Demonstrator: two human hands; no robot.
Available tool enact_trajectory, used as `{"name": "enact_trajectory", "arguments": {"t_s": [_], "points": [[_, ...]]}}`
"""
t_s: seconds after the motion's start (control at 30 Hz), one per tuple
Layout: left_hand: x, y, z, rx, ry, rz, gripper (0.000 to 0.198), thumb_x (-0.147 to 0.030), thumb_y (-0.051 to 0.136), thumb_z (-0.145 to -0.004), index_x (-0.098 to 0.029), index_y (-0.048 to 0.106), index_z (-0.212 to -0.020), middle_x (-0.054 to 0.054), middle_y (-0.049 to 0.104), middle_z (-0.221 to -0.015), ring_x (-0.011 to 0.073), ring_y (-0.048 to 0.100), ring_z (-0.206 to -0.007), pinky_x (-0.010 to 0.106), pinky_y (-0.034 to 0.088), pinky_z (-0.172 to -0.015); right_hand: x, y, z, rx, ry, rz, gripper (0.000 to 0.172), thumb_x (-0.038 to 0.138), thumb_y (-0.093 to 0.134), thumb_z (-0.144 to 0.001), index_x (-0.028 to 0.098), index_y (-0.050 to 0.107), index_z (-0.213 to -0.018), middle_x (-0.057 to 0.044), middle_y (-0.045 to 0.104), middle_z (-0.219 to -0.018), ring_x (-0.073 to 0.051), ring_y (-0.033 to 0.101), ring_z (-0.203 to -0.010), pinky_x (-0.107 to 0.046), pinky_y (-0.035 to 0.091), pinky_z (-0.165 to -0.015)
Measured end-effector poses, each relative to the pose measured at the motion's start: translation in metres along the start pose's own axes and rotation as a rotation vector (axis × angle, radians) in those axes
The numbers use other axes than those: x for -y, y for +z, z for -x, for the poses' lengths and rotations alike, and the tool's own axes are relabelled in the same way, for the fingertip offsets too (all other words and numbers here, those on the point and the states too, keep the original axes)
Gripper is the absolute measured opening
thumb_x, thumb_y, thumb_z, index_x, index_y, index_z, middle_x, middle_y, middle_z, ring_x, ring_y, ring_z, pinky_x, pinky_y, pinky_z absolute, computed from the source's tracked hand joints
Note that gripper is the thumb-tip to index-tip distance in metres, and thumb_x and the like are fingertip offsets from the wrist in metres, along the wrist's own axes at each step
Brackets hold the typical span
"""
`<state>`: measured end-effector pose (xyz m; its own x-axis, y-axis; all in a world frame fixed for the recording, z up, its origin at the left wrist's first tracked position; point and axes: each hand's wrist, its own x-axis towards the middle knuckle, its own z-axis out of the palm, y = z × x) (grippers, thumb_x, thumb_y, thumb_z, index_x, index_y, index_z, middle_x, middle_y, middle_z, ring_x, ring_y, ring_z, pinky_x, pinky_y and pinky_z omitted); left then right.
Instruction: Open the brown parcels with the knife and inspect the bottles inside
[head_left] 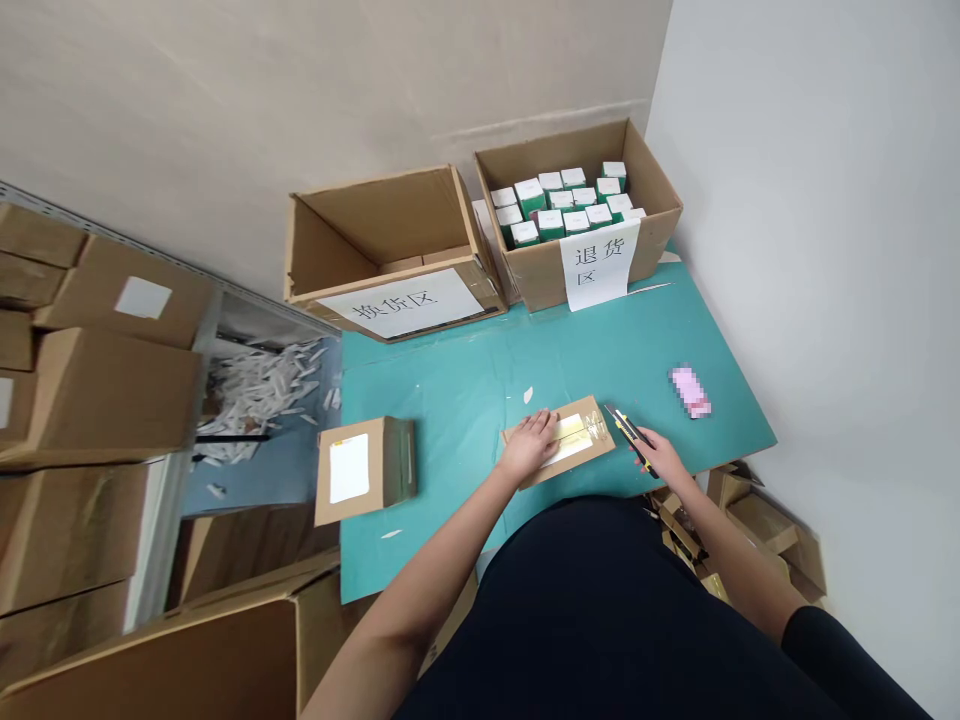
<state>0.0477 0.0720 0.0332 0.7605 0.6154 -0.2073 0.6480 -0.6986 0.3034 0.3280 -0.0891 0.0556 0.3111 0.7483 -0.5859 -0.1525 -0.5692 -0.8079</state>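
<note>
A small brown cardboard box (581, 458) lies on the green tabletop (465, 385) close to my body, with a label and clear tape on its upper face. Pressing on its left part is my left hand (529, 444), its fingers stretched flat over the label. Just right of the box, my right hand (663, 460) is wrapped round a black and yellow box cutter (631, 438). The cutter's blade points up and left, near the box's right end but apart from it.
Two open cartons with paper signs stand at the back: the left carton (330, 300), and the right carton (536, 275) holding several green-and-white boxes. A labelled box (397, 460) sits at the left edge, a pixelated pink item (690, 391) at right. Shelves with cartons (112, 390) stand left.
</note>
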Motion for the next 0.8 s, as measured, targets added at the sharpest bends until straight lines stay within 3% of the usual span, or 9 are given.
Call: {"name": "enact_trajectory", "arguments": {"t_s": [0.23, 0.8], "points": [[-0.006, 0.005, 0.003, -0.049, 0.002, -0.016, 0.050, -0.028, 0.046, -0.099, -0.015, 0.050, -0.146, 0.020, 0.046, -0.156, 0.0325, 0.041, -0.147, 0.054, 0.027, -0.123, 0.009, -0.008, -0.010, 0.076, -0.011, 0.060, 0.058, 0.037, 0.073, -0.076, 0.025, 0.068, -0.133, 0.003, 0.071, -0.075, -0.010, 0.059, -0.048, -0.019, 0.044, -0.035], [-0.005, 0.008, 0.006, -0.074, 0.012, 0.023, 0.045, -0.026, 0.049, -0.100, -0.022, 0.054, -0.144, 0.019, 0.043, -0.158, 0.0337, 0.037, -0.149, 0.057, 0.027, -0.122, 0.021, -0.019, -0.016, 0.178, -0.017, 0.167, 0.062, 0.034, 0.071, -0.081, 0.034, 0.060, -0.142, 0.004, 0.070, -0.075, -0.009, 0.055, -0.046, -0.017, 0.040, -0.033]]}}
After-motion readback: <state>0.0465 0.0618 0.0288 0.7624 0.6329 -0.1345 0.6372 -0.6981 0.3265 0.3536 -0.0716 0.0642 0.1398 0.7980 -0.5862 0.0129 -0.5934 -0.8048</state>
